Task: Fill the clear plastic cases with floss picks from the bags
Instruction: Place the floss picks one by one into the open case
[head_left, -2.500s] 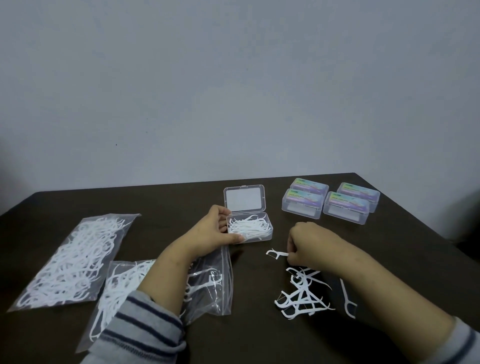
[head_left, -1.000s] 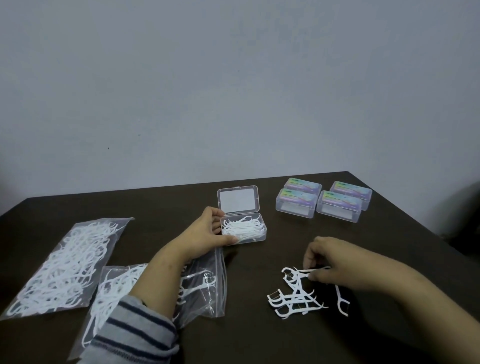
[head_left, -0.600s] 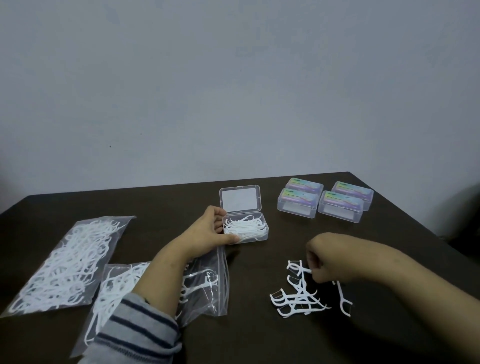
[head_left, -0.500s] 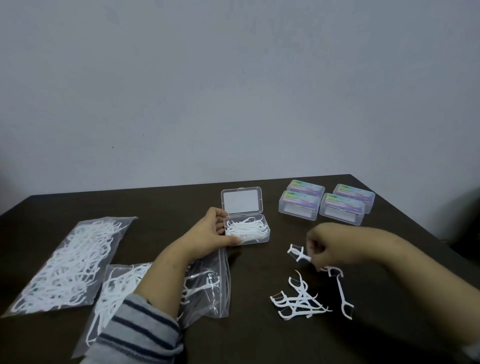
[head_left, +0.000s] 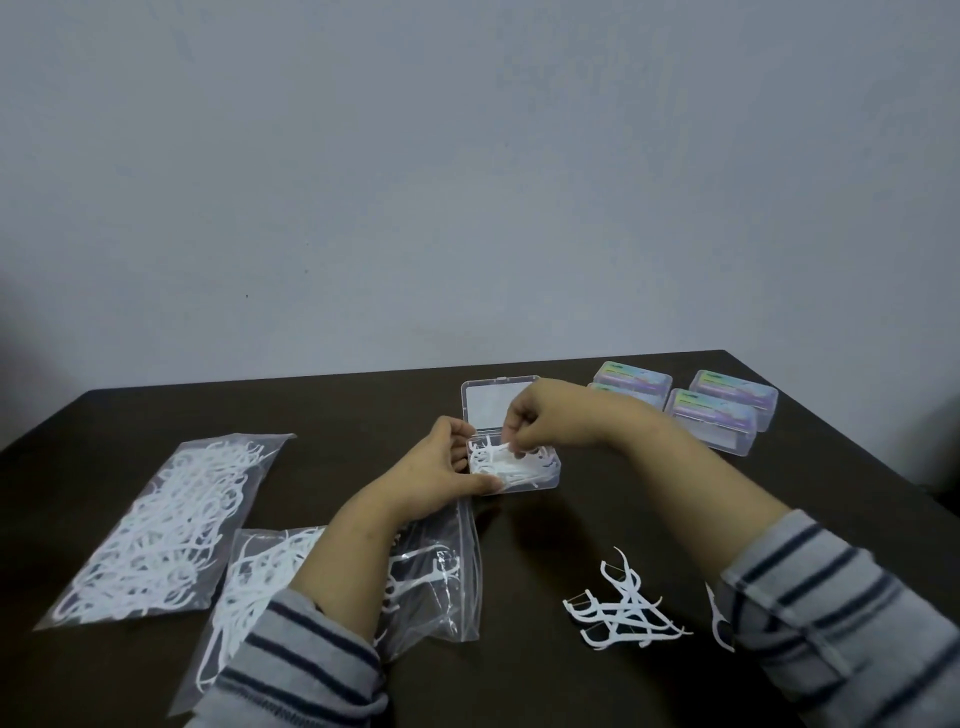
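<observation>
An open clear case (head_left: 548, 478) stands mid-table, partly filled with white floss picks, its lid (head_left: 483, 410) tipped back. My left hand (head_left: 441, 475) grips the case's left end between thumb and fingers. My right hand (head_left: 540, 421) hovers over the case, its fingertips pinching a floss pick (head_left: 506, 451) just above the pile inside. A loose heap of floss picks (head_left: 623, 605) lies on the table at the near right, and one more pick (head_left: 719, 618) lies beside my right sleeve. Two bags of picks lie at the left: a full bag (head_left: 166, 525) and an opened bag (head_left: 270, 582) under my left forearm.
Several closed clear cases with coloured labels (head_left: 711, 415) stand in a cluster at the back right of the dark table (head_left: 545, 686). A plain grey wall rises behind the table's far edge.
My right hand picked a floss pick from the loose heap and carried it left and back to the open case. My left hand stayed on the case.
</observation>
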